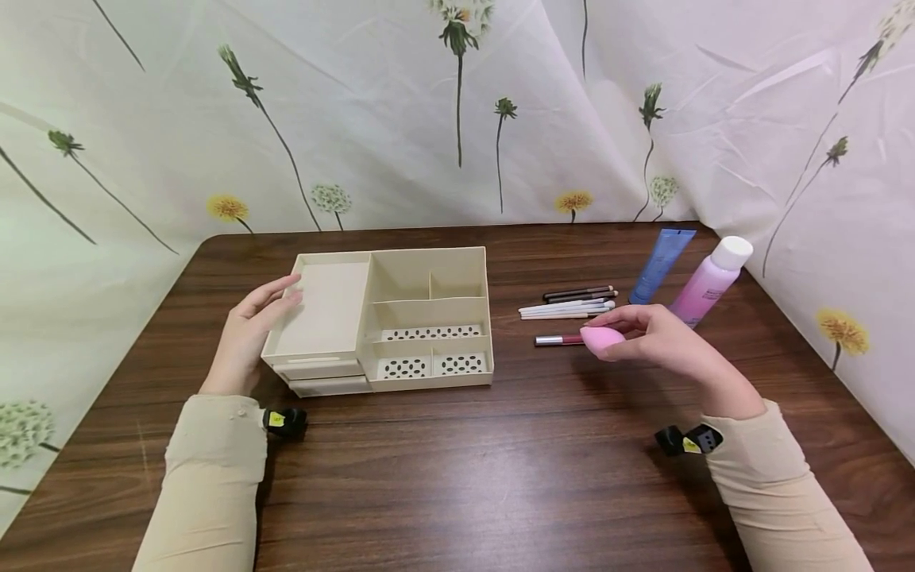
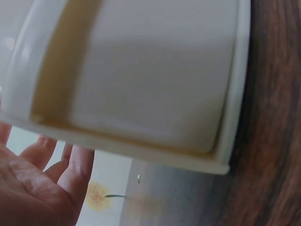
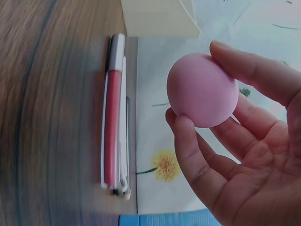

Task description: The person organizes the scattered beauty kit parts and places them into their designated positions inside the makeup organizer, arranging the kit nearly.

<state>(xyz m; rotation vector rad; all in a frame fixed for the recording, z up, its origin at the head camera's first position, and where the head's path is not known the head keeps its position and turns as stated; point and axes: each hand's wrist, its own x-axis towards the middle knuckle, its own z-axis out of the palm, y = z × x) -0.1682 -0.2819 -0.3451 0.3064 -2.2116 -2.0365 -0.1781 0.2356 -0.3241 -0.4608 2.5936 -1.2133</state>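
A pink makeup sponge (image 3: pixel 202 89) is pinched between the thumb and fingers of my right hand (image 1: pixel 665 343), lifted off the table. Just beside and below it lies a red lip gloss tube (image 1: pixel 550 341) with a silver cap, partly hidden by the sponge in the head view. At the left, a cream makeup organizer (image 1: pixel 329 306) stands on the table. My left hand (image 1: pixel 246 334) rests against its left side, the fingers extended along the wall and the fingertips at the rim. The left wrist view shows the palm outside the organizer wall.
Several makeup brushes (image 1: pixel 565 308), white and dark, lie behind the lip gloss. A blue squeeze tube (image 1: pixel 659 266) and a pink bottle (image 1: pixel 708 284) with a white cap stand at the back right. A floral curtain (image 1: pixel 400 119) hangs behind the wooden table (image 1: pixel 457 477).
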